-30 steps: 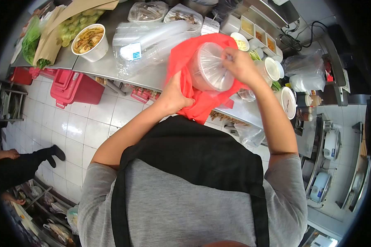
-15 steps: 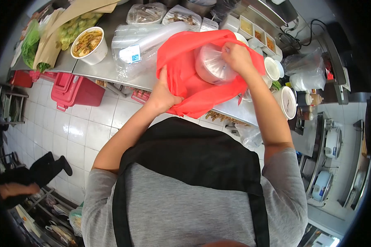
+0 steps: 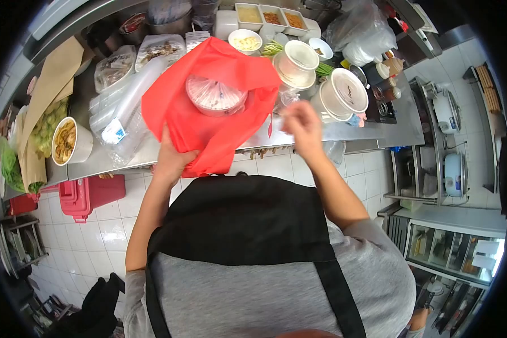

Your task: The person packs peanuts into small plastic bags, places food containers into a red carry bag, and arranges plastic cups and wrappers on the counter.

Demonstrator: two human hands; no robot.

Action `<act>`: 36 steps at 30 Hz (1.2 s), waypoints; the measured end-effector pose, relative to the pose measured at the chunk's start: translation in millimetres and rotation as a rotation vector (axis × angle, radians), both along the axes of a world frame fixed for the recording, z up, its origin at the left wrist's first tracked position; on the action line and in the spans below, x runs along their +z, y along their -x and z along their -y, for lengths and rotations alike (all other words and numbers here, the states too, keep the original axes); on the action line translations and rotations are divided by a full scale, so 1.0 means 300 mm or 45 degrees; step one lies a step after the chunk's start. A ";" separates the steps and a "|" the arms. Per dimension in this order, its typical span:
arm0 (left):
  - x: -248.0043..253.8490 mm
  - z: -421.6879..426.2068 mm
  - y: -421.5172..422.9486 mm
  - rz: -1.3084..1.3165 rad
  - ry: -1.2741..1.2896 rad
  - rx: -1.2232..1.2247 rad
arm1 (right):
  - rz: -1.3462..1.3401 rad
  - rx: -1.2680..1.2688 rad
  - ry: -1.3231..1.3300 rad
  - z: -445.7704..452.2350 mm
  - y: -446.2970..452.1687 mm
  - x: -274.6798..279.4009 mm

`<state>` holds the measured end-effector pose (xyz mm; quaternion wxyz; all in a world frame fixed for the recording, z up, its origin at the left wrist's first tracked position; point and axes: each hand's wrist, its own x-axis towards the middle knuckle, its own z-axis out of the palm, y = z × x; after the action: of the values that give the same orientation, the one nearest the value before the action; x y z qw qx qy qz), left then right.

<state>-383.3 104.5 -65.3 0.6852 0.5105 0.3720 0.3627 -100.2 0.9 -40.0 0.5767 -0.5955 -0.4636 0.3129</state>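
Red bag (image 3: 208, 134): here it is, spread wide on the near side of the desk (image 3: 372, 130), its mouth gaping up at us; the slack cloth is fanned out around the load, seemingly so that there is room about it on all sides;
Wrapped round container (image 3: 214, 101): sitting inside that red bag, clear film gathered over its top; the film probably guards against spills, and the bag's far rim stands up behind it;
Left hand (image 3: 173, 160): holding the bag's near-left edge, thumb over the fold, the other fingers partly hidden by the cloth; that grip looks meant to steady the rim and keep the mouth from sagging shut;
Right hand (image 3: 302, 129): off to the bag's right, apart from it, fingers loosely curled and blurred; whether anything is pinched in there, I cannot tell;
Container against hands: it lies between the two, farther out over the desk than either; up and to the right of the left hand, up and to the left of the right hand, and neither touches it;
Lidded white tub (image 3: 349, 91): beyond the right hand, writing on its lid, near a stack of tubs (image 3: 298, 59); presumably grouped there for easy reach;
Food cup (image 3: 73, 142): uncovered at far left, well apart from the bag, beside a plastic-wrapped sleeve (image 3: 121, 115);
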 end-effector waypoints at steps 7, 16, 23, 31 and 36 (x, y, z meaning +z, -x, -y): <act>0.004 -0.036 -0.240 0.107 0.104 -0.133 | -0.947 -1.019 0.278 0.188 -0.575 -0.209; 0.133 0.060 -0.065 -0.497 -0.456 0.079 | -0.609 -0.688 0.369 0.227 -0.736 -0.204; 0.127 0.148 0.006 -0.819 -0.440 0.208 | -0.395 -0.585 0.466 0.390 -0.713 0.051; 0.151 0.150 0.047 -0.855 -0.477 0.235 | -0.590 -0.120 0.146 0.071 -0.287 0.363; 0.141 0.154 0.040 -0.798 -0.566 0.278 | -0.636 0.278 0.378 -0.200 0.130 0.303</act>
<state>-395.2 58.3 -22.9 0.3688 0.6896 0.5277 0.3317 -139.2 61.0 51.1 0.5425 -0.5245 -0.3181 0.5739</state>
